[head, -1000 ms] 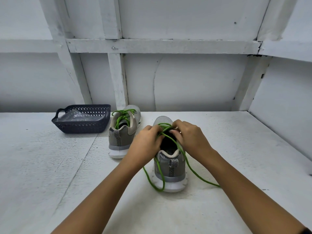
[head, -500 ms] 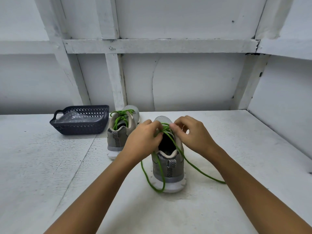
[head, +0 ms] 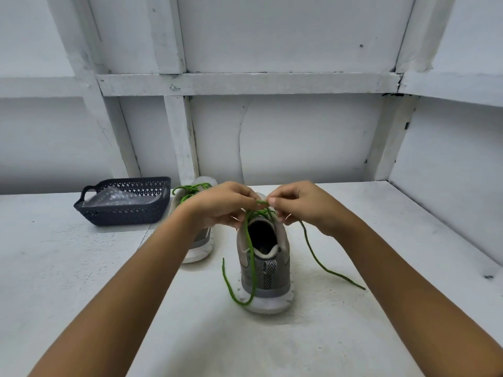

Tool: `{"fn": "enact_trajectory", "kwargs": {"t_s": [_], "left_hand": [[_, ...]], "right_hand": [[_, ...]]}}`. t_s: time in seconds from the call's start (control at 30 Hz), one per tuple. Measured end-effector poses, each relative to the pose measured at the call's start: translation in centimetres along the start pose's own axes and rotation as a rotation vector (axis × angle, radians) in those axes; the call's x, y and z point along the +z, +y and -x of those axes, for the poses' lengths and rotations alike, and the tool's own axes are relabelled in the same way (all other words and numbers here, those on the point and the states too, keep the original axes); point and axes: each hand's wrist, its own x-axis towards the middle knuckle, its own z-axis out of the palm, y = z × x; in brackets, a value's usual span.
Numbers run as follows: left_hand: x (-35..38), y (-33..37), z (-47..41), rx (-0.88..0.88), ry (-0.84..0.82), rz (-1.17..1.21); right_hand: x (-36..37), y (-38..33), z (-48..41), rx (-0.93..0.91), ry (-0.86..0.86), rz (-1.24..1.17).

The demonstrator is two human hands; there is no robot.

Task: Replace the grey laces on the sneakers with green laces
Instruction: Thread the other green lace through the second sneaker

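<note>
The sneaker (head: 265, 270) with the loose green lace (head: 250, 248) stands in the middle of the frame on the white desk (head: 353, 336). Its long side runs up and down the frame, with the heel toward the bottom and the toe toward the top. Both the left hand (head: 220, 205) and the right hand (head: 304, 205) have curled fingers that pinch the lace just above the shoe's opening. Two loose ends hang down onto the desk. If a pinch slips, the knot could come undone. A hard pull could tip the shoe over.
</note>
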Motion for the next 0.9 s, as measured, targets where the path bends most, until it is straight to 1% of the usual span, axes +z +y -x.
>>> {"fn": "enact_trajectory", "kwargs": {"t_s": [0.1,0.17,0.23,0.3,0.37,0.4,0.43,0.5,0.6,0.7,0.77,0.9], "left_hand": [[-0.5,-0.2,0.0,0.029,-0.068,-0.004],[-0.4,-0.5,-0.2,0.066,-0.035,-0.021],[-0.1,-0.6,-0.3,0.112,0.054,-0.094],[0.3,-0.7,-0.4,0.186,0.185,-0.335],[0.7,-0.8,-0.3,0.288,0.351,-0.652],[0.9,-0.8,-0.3,0.332,0.414,-0.757],[1.2,-1.0,-0.3,0.371,0.451,-0.820],[1.6,-1.4,-0.3,0.418,0.471,-0.888],[1.8,-1.9,-0.2,0.456,0.499,-0.848],[1.7,-2.4,0.1,0.471,0.542,-0.755],[1.5,-2.6,0.2,0.471,0.550,-0.704],[1.4,-2.5,0.3,0.462,0.525,-0.648]], "right_hand": [[0.7,0.6,-0.2,0.043,0.046,0.054],[1.5,1.2,-0.5,0.030,0.114,0.166],[2.1,1.5,-0.9,-0.030,0.202,0.341],[2.4,1.7,-1.1,-0.069,0.264,0.440],[2.6,1.9,-1.2,-0.071,0.294,0.451],[2.6,2.0,-1.2,-0.066,0.289,0.446],[2.5,2.0,-1.3,-0.060,0.266,0.433],[2.4,1.7,-1.2,-0.052,0.179,0.371],[2.2,0.8,-0.8,-0.058,0.075,0.218],[2.1,1.0,-1.2,-0.040,0.077,0.262],[1.8,1.4,-1.7,-0.012,0.151,0.329],[-0.1,2.0,-2.1,0.106,0.377,0.336]]}}
